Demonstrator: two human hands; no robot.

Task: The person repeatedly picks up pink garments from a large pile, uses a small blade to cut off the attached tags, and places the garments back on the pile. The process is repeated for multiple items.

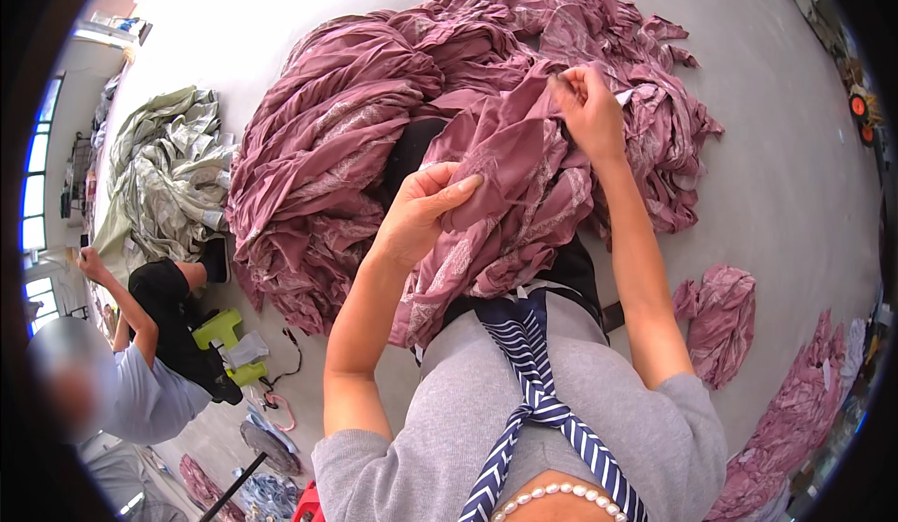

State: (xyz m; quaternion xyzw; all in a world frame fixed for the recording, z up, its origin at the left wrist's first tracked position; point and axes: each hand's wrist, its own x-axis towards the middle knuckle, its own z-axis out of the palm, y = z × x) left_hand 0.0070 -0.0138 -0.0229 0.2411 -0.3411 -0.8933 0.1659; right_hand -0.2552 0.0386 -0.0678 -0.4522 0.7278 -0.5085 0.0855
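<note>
Garment workshop: fabric heaps (pixel 355 138) on floor (pixel 786 185)

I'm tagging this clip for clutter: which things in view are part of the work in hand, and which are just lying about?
In hand:
- mauve cloth piece, pinched by left hand and right hand
- mauve cloth heap under it

Lying about:
- grey-green cloth pile
- folded mauve piece on the floor
- yellow-green tool beside another person's sleeve

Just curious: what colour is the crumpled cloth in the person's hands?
Dusty mauve-pink crumpled cloth with a paler woven pattern; head view.

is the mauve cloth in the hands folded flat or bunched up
Bunched up. The mauve cloth hangs in crumpled folds, pinched between the left hand and right hand.
</note>
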